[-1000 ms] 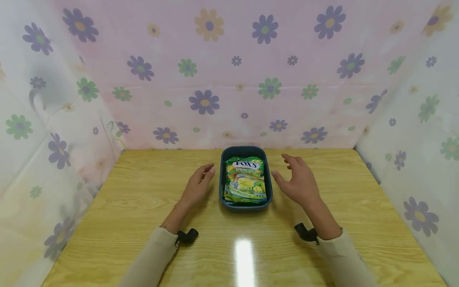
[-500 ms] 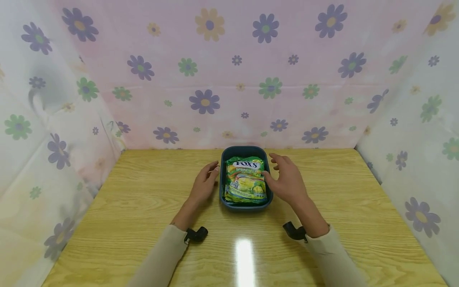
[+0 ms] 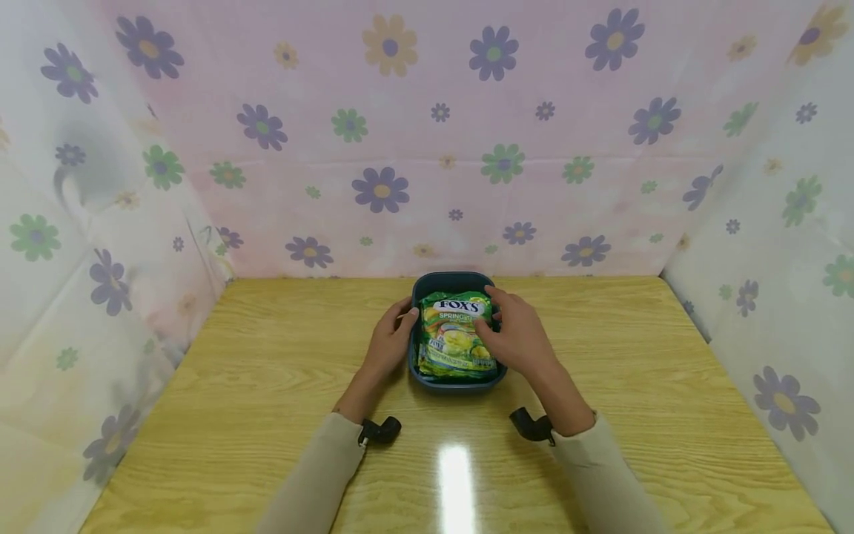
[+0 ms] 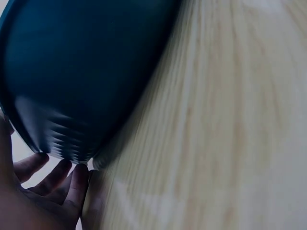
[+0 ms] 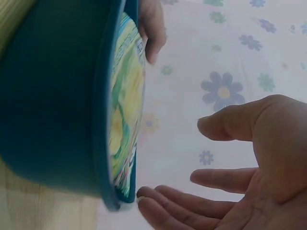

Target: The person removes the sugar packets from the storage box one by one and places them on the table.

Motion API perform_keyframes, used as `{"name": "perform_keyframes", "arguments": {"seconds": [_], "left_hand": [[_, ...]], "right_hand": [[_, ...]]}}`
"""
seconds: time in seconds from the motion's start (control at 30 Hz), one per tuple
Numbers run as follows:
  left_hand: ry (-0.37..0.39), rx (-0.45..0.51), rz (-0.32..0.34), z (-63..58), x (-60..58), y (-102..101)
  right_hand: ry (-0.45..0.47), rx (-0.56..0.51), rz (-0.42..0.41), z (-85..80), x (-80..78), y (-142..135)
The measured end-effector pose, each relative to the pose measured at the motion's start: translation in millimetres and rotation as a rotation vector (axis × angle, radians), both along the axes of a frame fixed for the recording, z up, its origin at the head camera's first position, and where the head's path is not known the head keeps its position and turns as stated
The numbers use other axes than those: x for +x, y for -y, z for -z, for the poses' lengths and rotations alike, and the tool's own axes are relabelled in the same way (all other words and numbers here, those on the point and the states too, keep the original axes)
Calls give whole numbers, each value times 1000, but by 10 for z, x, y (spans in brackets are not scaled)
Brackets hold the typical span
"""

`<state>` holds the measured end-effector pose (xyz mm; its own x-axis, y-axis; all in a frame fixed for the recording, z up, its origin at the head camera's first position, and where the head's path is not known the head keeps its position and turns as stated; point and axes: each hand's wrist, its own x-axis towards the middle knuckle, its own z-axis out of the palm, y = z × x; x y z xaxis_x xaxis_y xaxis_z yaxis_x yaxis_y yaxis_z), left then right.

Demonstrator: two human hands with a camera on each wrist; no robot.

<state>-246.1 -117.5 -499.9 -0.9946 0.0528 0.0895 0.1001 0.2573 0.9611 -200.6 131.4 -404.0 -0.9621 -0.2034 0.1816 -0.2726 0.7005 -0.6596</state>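
Observation:
A dark blue plastic bin [image 3: 456,388] stands on the table with green FOX'S candy bags [image 3: 456,337] lying in it. My left hand [image 3: 388,341] is at the bin's left side. In the left wrist view its fingertips [image 4: 79,175] are right at the ribbed outer wall, and the thumb is up near the rim. Over the bin's right rim reaches my right hand [image 3: 520,334], thumb above the top bag. The right wrist view shows that hand's fingers [image 5: 225,179] spread, with nothing between them and the thumb.
The wood-grain table [image 3: 267,386] runs back to a flower-patterned cloth wall [image 3: 427,215], with similar cloth on both sides. Each wrist carries a black camera mount [image 3: 530,425]. A bright light reflection lies on the table in front of the bin.
Both hands have moved inward to the bin: the left rightward to its left wall, the right leftward over its right rim. The bin and bags stay in place.

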Motion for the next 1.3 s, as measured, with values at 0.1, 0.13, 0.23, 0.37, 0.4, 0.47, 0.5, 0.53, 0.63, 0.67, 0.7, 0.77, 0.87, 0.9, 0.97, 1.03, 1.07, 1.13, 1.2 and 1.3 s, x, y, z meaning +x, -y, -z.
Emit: {"name": "perform_keyframes", "arguments": {"seconds": [0.1,0.13,0.23,0.37,0.4,0.47,0.5,0.53,0.63,0.67,0.7,0.77,0.87,0.9,0.97,1.03,1.07,1.13,1.2,1.3], "left_hand": [[2,10,-9,12,-1,-18],[0,10,-9,19,-3,-20],[-10,-2,-8,38,-6,-18],[-27,-12,-8,49,-10,-7],[-30,-11,-9,51,-13,-3],[-32,-8,-11,54,-15,3],[-33,-8,-11,55,-15,6],[-33,-5,-9,57,-16,8],[-31,-8,-8,66,-17,13],[-28,-11,-10,69,-18,15],[-30,-13,-9,76,-20,15],[-31,-13,-9,76,-19,14],[-32,-9,-8,70,-14,11],[-34,-6,-7,66,-12,9],[-36,1,-5,63,-10,11],[-39,7,-2,64,-8,11],[-40,10,-1,68,-10,12],[-41,21,2,76,-10,14],[-40,27,2,78,-9,12],[-39,35,0,75,-7,8]], "right_hand": [[37,19,-6,-30,-2,41],[49,26,-7,-39,-3,52],[81,43,-5,-53,-11,87],[129,53,-4,-49,-17,147],[141,54,-7,-43,-13,164],[156,63,-7,-27,2,202],[165,67,-11,-17,11,221],[164,79,-18,-1,18,240],[173,103,-27,40,44,297],[183,106,-33,58,48,316],[187,111,-38,75,50,333],[191,112,-35,106,55,363],[189,101,-16,147,48,393],[188,96,-9,155,45,397],[194,87,7,159,39,400],[208,76,23,147,37,403],[211,75,29,141,37,403],[222,67,40,131,34,405],[230,62,49,125,31,406],[242,59,56,125,25,404]]}}
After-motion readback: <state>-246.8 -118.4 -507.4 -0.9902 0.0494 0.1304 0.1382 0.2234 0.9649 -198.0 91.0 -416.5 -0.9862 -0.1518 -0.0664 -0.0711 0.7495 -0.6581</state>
